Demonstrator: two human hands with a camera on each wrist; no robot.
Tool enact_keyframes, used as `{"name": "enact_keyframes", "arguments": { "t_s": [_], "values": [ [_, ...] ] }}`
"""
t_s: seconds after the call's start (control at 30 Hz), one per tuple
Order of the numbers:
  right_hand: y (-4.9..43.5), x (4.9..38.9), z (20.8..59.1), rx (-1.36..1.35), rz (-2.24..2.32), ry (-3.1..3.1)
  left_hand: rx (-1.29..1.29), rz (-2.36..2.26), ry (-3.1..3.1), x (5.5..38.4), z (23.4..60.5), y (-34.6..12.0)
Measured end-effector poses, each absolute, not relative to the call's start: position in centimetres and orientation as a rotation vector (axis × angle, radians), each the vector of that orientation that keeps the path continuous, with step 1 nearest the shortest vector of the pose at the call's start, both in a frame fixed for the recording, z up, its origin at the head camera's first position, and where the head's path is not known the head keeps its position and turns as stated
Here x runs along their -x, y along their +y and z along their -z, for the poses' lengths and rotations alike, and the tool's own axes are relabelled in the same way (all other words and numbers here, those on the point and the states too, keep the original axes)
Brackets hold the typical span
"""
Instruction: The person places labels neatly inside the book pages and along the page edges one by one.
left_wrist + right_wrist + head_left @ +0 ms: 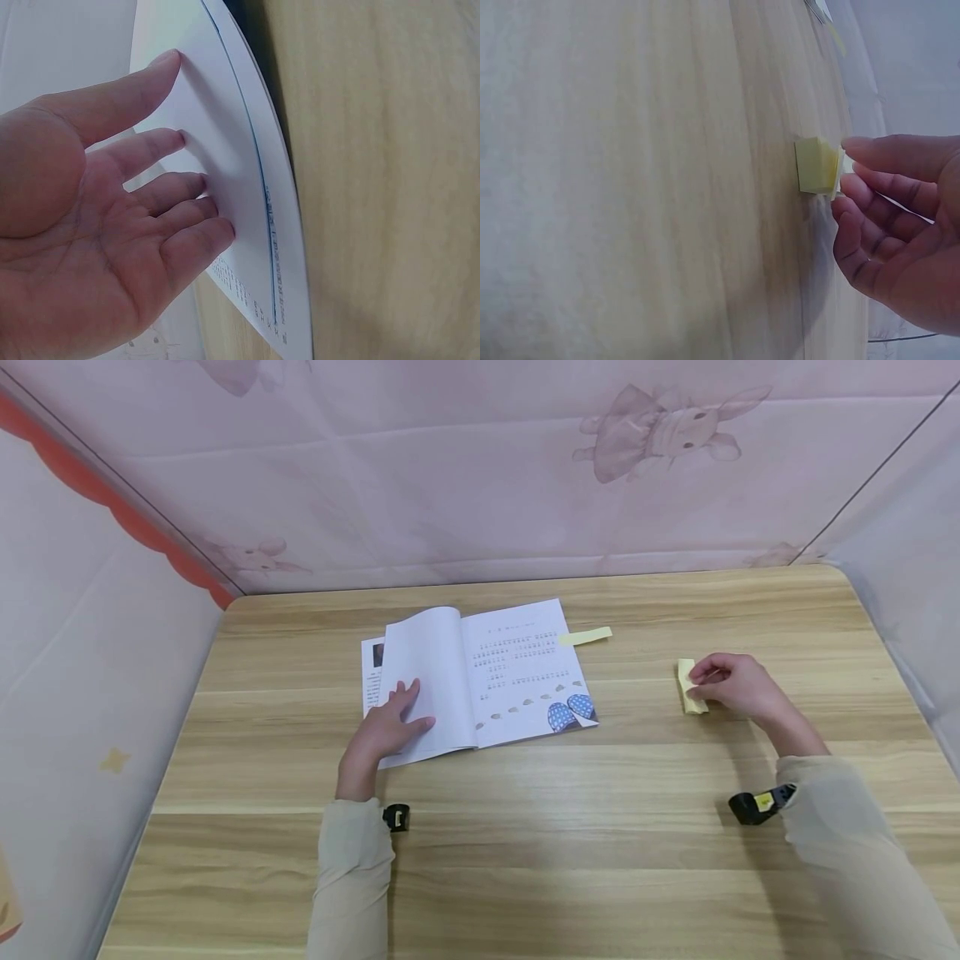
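Note:
An open book lies on the table, its left pages bulging up near the spine. My left hand rests on the blank left page with its fingers spread; in the left wrist view the fingertips touch the paper. A yellow sticky note sticks out past the book's right edge. To the right, a pad of yellow sticky notes lies on the wood. Thumb and fingers of my right hand pinch the pad's top sheet, which stands away from the pad beneath.
The wooden table runs up to a pink wall covering with rabbit drawings at the back. Pale side walls stand left and right. Black wrist cameras hang from both sleeves.

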State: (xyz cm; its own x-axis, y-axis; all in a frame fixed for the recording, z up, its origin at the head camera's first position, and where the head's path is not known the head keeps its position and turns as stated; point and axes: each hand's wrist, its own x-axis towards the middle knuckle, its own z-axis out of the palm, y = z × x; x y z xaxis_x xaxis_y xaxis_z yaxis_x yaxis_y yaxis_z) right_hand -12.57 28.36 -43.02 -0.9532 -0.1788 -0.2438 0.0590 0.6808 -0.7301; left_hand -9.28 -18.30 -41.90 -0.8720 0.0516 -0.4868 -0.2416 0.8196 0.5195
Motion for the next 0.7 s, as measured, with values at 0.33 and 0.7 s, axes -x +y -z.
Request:
{"name": "enact_keyframes", "arguments": {
  "t_s": [0.33,0.7],
  "values": [
    [28.25,12.58,43.16,0.118,1.189,2.593,0.142,-0.809,2.51,9.22,41.89,-18.25],
    [28.36,12.47,42.95,0.105,1.195,2.553,0.138,-0.795,2.514,9.25,41.86,-18.25]
  ]
}}
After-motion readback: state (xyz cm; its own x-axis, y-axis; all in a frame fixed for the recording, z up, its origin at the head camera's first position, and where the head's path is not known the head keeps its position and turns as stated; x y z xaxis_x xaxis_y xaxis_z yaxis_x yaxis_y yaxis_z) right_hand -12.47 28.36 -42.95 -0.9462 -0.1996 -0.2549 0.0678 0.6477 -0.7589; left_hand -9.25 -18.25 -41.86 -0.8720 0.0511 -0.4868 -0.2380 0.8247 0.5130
